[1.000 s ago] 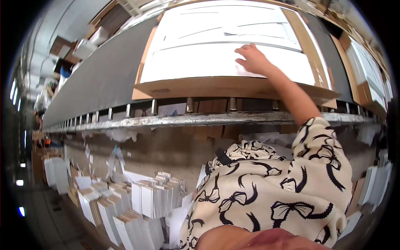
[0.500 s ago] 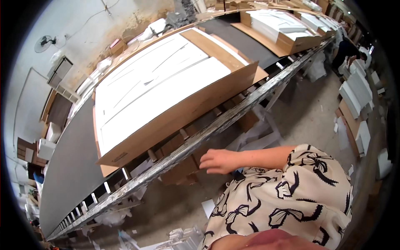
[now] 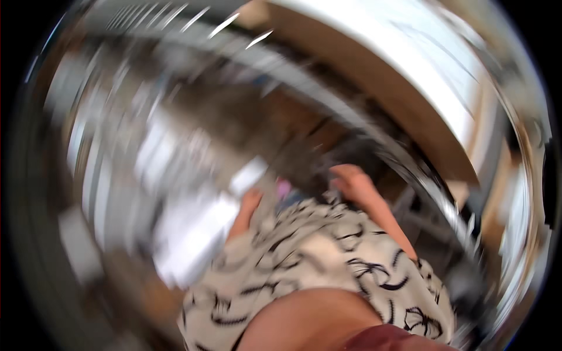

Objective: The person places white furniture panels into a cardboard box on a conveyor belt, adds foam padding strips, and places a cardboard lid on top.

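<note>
Motion smears much of the head view. My left hand hangs in front of my body, near a small white piece on the floor beyond it. Its fingers are too blurred to read. To the right, my right hand is held away from my body, on the near side of the conveyor's rail. Nothing shows in it, but blur hides how its fingers are set. At the upper right a large open cardboard box with white contents rests on the conveyor, apart from both hands.
A large white item lies at the lower left, with more blurred white pieces beyond it. The conveyor's rail runs diagonally from upper left to lower right. Brown cardboard is under the conveyor.
My view has swung sharply to the left, shifting the box and conveyor to the upper right. My left hand has come into view; my right hand is still held out from my body.
</note>
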A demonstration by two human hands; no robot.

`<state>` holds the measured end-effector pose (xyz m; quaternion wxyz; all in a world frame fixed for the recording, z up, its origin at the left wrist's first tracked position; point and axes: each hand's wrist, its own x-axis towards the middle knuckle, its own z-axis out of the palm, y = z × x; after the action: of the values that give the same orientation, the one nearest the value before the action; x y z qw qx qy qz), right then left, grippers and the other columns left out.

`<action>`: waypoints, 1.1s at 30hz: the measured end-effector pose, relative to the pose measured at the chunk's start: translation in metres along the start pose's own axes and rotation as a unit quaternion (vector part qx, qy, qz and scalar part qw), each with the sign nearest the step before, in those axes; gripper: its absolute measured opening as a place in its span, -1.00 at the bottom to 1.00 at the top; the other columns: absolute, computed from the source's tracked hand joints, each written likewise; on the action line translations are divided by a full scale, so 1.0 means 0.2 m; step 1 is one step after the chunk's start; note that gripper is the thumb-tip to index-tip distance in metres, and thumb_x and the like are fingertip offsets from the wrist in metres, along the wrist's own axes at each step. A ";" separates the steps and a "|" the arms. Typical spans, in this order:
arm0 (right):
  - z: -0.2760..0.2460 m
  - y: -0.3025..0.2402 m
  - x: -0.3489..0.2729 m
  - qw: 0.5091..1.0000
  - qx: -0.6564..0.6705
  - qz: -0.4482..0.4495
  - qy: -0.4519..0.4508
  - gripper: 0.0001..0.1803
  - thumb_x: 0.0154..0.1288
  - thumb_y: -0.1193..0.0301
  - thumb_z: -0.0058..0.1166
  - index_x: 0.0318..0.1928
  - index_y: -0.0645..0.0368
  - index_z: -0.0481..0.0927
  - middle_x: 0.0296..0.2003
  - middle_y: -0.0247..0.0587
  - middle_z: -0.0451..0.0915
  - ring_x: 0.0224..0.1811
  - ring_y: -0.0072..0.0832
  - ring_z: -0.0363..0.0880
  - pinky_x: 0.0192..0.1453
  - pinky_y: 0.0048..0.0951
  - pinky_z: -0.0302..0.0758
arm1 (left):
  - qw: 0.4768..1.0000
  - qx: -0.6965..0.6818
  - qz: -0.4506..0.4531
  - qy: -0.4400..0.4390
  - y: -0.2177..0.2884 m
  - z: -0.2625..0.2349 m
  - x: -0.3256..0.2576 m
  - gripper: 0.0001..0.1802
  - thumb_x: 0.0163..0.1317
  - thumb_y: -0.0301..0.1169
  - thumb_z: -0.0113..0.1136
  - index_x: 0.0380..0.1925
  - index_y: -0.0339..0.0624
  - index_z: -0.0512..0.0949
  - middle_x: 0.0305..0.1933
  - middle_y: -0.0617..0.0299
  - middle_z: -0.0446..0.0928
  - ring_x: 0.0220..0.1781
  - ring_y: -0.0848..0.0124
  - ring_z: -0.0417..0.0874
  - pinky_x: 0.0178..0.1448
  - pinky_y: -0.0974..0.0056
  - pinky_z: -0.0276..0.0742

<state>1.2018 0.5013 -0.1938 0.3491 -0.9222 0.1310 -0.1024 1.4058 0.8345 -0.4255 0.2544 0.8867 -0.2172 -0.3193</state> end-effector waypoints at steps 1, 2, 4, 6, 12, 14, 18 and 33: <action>0.02 0.05 -0.04 1.000 0.004 0.006 0.003 -0.67 0.08 0.41 0.12 -0.09 0.17 0.51 -0.18 -0.03 0.53 -0.11 -0.12 0.49 -0.05 -0.25 0.45 | 0.998 0.004 -0.027 -0.049 0.07 0.01 -0.07 -0.61 0.08 -0.11 0.08 -0.39 -0.26 0.59 -0.33 -0.10 0.58 -0.29 -0.05 0.58 -0.12 0.03 0.48; 0.01 0.15 -0.09 0.999 0.013 0.024 -0.022 -0.68 0.10 0.43 0.12 -0.09 0.18 0.51 -0.19 -0.01 0.53 -0.14 -0.10 0.49 -0.09 -0.24 0.45 | 0.996 -0.017 -0.066 -0.064 0.23 0.00 -0.13 -0.62 0.04 -0.12 0.09 -0.40 -0.26 0.59 -0.29 -0.14 0.56 -0.22 -0.04 0.57 -0.09 0.04 0.47; 0.06 0.27 -0.13 0.995 0.037 -0.010 -0.094 -0.70 0.11 0.45 0.11 -0.09 0.19 0.51 -0.21 0.00 0.53 -0.17 -0.09 0.50 -0.13 -0.24 0.45 | 0.993 -0.012 -0.115 0.002 0.16 0.06 -0.31 -0.59 0.02 -0.08 0.14 -0.41 -0.26 0.59 -0.33 -0.12 0.56 -0.24 0.05 0.59 -0.14 0.09 0.48; 0.11 0.39 -0.14 0.974 0.027 0.073 -0.213 -0.70 0.14 0.45 0.10 -0.08 0.20 0.49 -0.24 0.02 0.52 -0.22 -0.08 0.50 -0.18 -0.22 0.44 | 0.985 -0.055 -0.149 0.065 0.15 0.14 -0.49 -0.58 0.01 -0.06 0.14 -0.41 -0.25 0.59 -0.33 -0.12 0.55 -0.23 0.04 0.58 -0.14 0.10 0.48; 0.36 0.28 0.18 0.924 -0.015 -0.091 -0.371 -0.68 0.12 0.42 0.10 -0.07 0.20 0.50 -0.21 0.00 0.54 -0.15 -0.05 0.49 -0.10 -0.21 0.45 | 0.942 -0.065 -0.330 0.022 -0.11 0.35 -0.98 -0.61 -0.02 -0.05 0.16 -0.42 -0.15 0.63 -0.28 -0.04 0.58 -0.18 0.03 0.58 -0.07 0.10 0.48; 0.42 0.20 0.34 0.926 -0.023 -0.107 -0.362 -0.68 0.13 0.36 0.10 -0.09 0.18 0.51 -0.20 -0.01 0.54 -0.13 -0.06 0.49 -0.09 -0.22 0.45 | 0.940 -0.085 -0.330 0.021 -0.14 0.42 -1.00 -0.56 -0.04 -0.01 0.15 -0.48 -0.23 0.61 -0.34 -0.13 0.56 -0.19 -0.03 0.57 -0.09 0.07 0.46; 0.63 0.16 0.66 0.929 -0.022 -0.111 -0.352 -0.69 0.13 0.34 0.09 -0.10 0.16 0.52 -0.23 0.02 0.55 -0.17 -0.05 0.51 -0.10 -0.20 0.46 | 0.920 -0.137 -0.367 -0.015 -0.19 0.30 -0.78 -0.58 -0.03 -0.06 0.17 -0.43 -0.24 0.62 -0.29 -0.11 0.57 -0.17 -0.01 0.58 -0.06 0.08 0.45; 1.13 0.08 2.04 0.897 -0.114 0.001 -0.426 -0.76 0.12 0.28 -0.03 -0.31 0.16 0.57 -0.35 0.08 0.55 -0.25 0.02 0.53 -0.21 -0.16 0.47 | 0.862 -0.252 -0.343 0.274 -0.97 -1.17 0.50 -0.59 0.00 -0.21 0.21 -0.20 -0.27 0.57 -0.25 0.02 0.61 -0.19 0.22 0.62 -0.08 0.24 0.51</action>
<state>1.6484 0.5017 -0.3301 0.2645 -0.9108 -0.0190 0.3164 1.6775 1.0027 -0.4302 0.3926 0.8626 0.2673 -0.1744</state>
